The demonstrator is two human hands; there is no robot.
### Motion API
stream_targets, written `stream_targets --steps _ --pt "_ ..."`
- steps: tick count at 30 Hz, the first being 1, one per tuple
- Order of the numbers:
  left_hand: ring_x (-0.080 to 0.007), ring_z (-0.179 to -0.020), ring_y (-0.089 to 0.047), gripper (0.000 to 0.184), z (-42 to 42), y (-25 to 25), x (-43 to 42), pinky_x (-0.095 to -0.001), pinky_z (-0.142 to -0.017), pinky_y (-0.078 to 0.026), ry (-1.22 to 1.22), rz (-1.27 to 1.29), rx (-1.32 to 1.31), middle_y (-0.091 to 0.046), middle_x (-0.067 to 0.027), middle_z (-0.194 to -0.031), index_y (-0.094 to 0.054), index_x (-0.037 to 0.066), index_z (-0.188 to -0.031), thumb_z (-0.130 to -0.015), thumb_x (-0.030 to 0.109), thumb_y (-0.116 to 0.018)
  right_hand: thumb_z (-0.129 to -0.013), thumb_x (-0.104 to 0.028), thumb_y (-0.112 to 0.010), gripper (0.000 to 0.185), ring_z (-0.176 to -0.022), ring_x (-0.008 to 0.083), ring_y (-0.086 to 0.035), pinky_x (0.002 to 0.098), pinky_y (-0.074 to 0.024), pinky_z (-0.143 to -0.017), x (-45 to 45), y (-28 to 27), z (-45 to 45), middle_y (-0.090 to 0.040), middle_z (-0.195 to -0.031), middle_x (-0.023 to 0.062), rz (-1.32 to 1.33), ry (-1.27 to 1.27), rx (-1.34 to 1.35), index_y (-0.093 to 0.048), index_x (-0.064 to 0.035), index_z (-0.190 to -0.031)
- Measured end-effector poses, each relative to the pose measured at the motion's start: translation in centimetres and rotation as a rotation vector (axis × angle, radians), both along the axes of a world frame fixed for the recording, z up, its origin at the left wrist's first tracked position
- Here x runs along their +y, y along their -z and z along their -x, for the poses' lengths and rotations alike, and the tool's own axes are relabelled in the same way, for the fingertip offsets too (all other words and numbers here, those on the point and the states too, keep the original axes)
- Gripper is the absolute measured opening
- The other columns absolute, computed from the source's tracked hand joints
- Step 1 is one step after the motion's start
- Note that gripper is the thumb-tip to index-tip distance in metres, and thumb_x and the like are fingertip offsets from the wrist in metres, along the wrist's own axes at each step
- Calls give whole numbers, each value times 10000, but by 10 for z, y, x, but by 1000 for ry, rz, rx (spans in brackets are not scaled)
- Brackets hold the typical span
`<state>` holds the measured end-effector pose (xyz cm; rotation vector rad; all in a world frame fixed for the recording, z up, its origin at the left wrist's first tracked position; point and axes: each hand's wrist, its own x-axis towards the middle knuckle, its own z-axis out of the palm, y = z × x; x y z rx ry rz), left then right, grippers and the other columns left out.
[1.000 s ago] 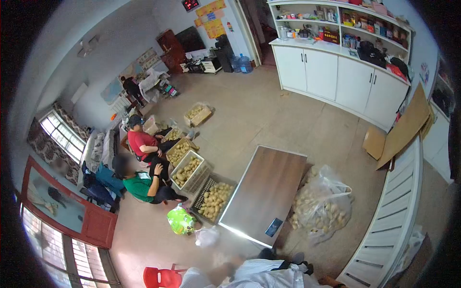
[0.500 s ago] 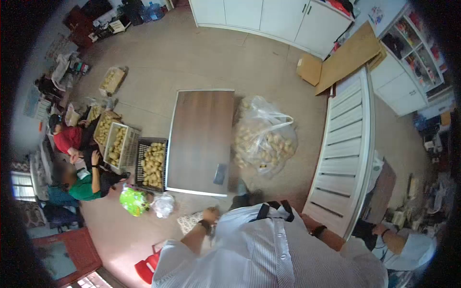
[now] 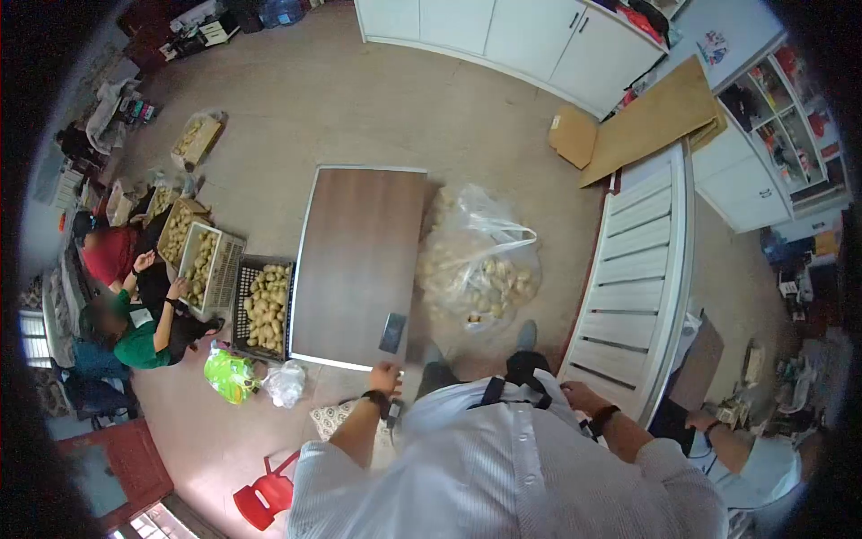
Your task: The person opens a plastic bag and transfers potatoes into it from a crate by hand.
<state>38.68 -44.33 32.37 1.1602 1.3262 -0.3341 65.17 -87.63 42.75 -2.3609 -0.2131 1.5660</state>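
Observation:
My left hand (image 3: 386, 378) is at the near edge of the low brown table (image 3: 357, 260), just below a dark phone (image 3: 391, 332). Its fingers look curled, but what they hold, if anything, is too small to tell. At my right side, near the shirt hem and dark straps, is my right hand (image 3: 582, 396), its fingers partly hidden. Right of the table a big clear plastic bag (image 3: 480, 269) of potatoes rests on the floor. A black crate (image 3: 265, 310) of potatoes stands against the table's left side.
Two seated people (image 3: 144, 337) work by a white crate (image 3: 215, 269) and boxes of potatoes. Green (image 3: 230, 375) and white bags, a red stool (image 3: 263, 494) and a patterned cushion (image 3: 334, 419) lie nearer. A white slatted panel (image 3: 628, 278) and cardboard (image 3: 646, 130) stand right.
The view has tilted down and turned, bringing my shirt and both hands into sight. Since half a second ago, my left hand has moved up to the table's near edge, close to the phone.

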Motion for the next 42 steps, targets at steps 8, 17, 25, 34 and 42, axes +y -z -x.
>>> stream_targets --steps 8,17,25,34,42 --pt "-278 -693 -622 184 40 51 -57 -422 -554 -516 -149 -21 91 -589 -102 -824 -593 62 -931 -835 220 -591 -845 -231 -592 222 -676 188 -580 345 -476 -569 19 112 -205 -599 -720 76 -286 -285 -172 -621 -11 -832" --pt "-235 -767 -654 295 -159 -65 -102 -356 -613 -555 -463 49 8 -651 -104 -1004 -564 25 -1135 -931 239 -567 -822 -254 -579 375 -1057 410 -578 474 -472 -894 101 187 -365 -616 -1108 249 25 -519 -391 -625 15 -1080" --pt "-174 -886 -644 296 -224 -39 -60 -300 -701 -537 -53 -51 -166 -641 -86 -1057 -554 19 -1153 -978 255 -515 -756 -250 -684 661 -1214 374 -490 434 -408 -1013 217 253 -383 -518 -1275 264 -133 -355 -312 -449 3 -1320" --pt "-136 -851 -623 229 -250 24 -68 -263 -721 -512 -284 94 -167 -645 -75 -1012 -559 27 -1115 -968 199 -522 -791 -297 -640 613 -1238 354 -472 453 -415 -1011 275 300 -349 -540 -1270 255 133 -527 -339 -484 -9 -1309" --pt "-238 -944 -631 638 -326 33 -66 -331 -822 -503 258 -375 -332 -575 -187 -1125 -391 -25 -1332 -806 155 -704 -900 -182 -590 239 -803 180 -620 327 -510 -652 291 220 -207 -615 -868 64 -176 198 708 -587 -40 -1091"
